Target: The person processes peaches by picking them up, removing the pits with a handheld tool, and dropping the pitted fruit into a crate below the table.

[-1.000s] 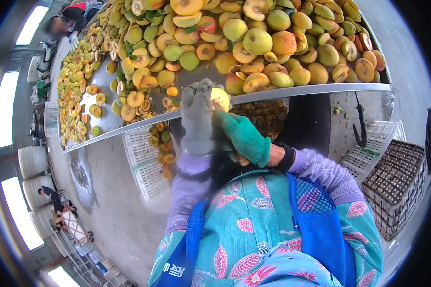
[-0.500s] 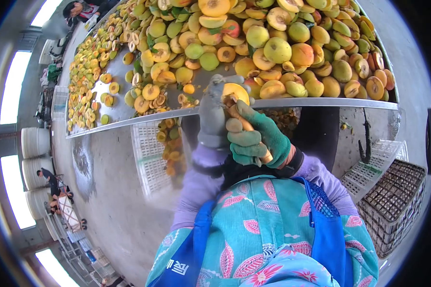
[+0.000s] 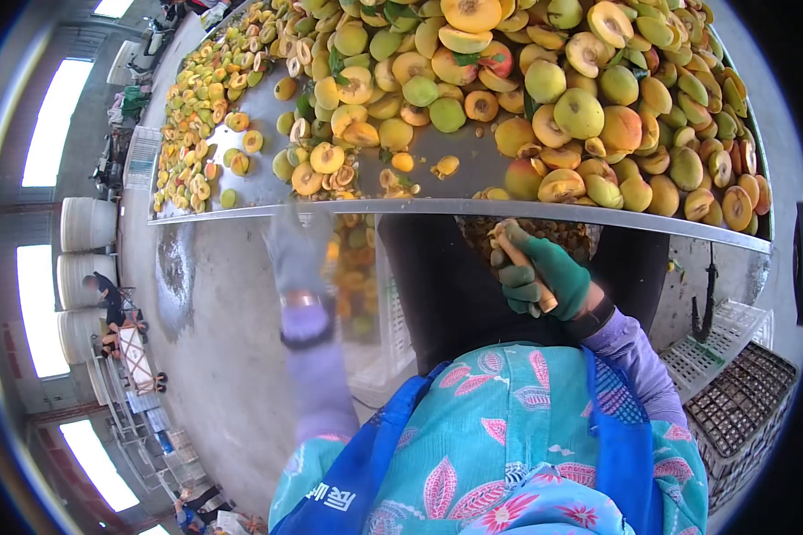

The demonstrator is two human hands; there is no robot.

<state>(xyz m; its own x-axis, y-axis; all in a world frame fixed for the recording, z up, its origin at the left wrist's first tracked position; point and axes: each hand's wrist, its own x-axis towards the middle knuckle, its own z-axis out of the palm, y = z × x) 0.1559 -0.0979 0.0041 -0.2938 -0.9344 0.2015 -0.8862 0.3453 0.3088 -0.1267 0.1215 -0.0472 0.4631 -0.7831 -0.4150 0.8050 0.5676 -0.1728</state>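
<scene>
My right hand [image 3: 544,278] grips the wooden tool [image 3: 511,247]; my left hand [image 3: 296,245] is blurred, fingers untellable. Between fruits, I judge: next needs 1 whole fruit [image 3: 578,111].

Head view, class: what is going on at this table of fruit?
A person stands at a metal table heaped with whole and halved yellow fruit. Their green-gloved right hand grips a wooden-handled tool just below the table edge. The grey-gloved left hand is blurred, also below the edge; whether it holds anything cannot be told.
</scene>
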